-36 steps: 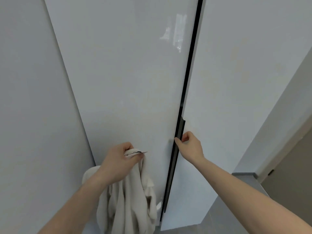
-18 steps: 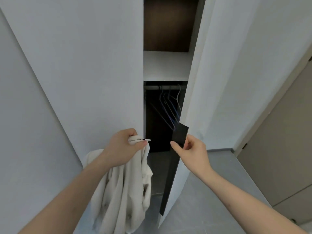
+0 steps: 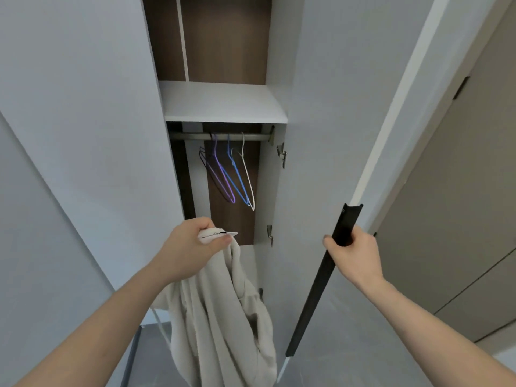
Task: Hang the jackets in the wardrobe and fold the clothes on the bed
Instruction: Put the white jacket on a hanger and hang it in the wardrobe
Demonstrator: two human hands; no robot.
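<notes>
Between the 2 hands stands the opened wardrobe bay. Left hand (image 3: 192, 247) clenches the collar of a cream jacket (image 3: 220, 325), which hangs limp beneath it. Right hand (image 3: 353, 252) curls round the black handle strip (image 3: 326, 272) on the swung-out wardrobe door (image 3: 321, 107). Above the left hand, 4 bare wire hangers (image 3: 231, 174) hang on the rail (image 3: 220, 136) under a white shelf (image 3: 223, 103). Judging by this, no jacket is hung yet; the bed is out of sight, so I cannot tell how the folding stands.
</notes>
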